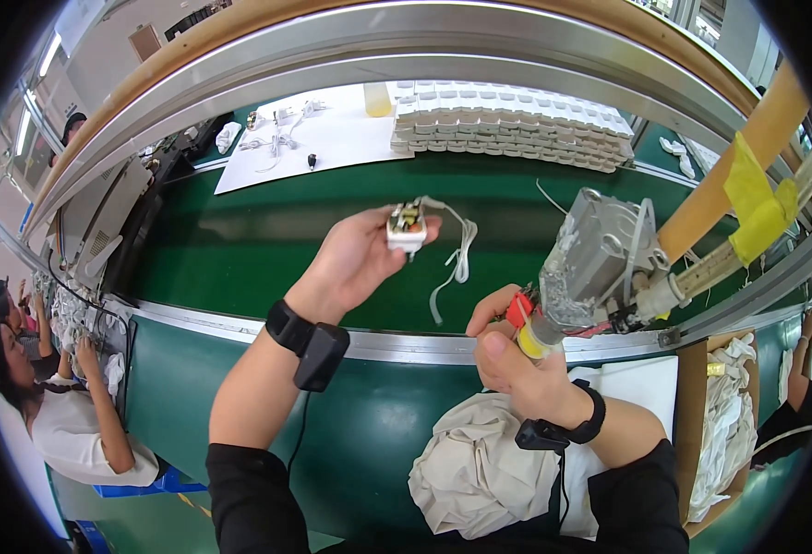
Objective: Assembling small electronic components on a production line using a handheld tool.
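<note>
My left hand (355, 251) is closed around a small white power adapter (408, 240) above the green belt. The adapter's casing is open at the top, so its circuit parts show. From it a white cable (462, 260) hangs in a loose bundle to the right. Lower right, my right hand (526, 369) wraps round the end of a tool with a yellow band (530, 343) and a red part (519, 309). That end sits right beside a bulky grey metal unit (600, 249), wrapped partly in clear film. My palm hides the rest of the grip.
A white board (332, 152) with cables and small parts lies across the belt. Beyond it, white trays (517, 129) stand stacked. Near me are a crumpled cream cloth (484, 466) and a cardboard box (695, 406) of white cables. A metal rail runs overhead; co-workers sit left and right.
</note>
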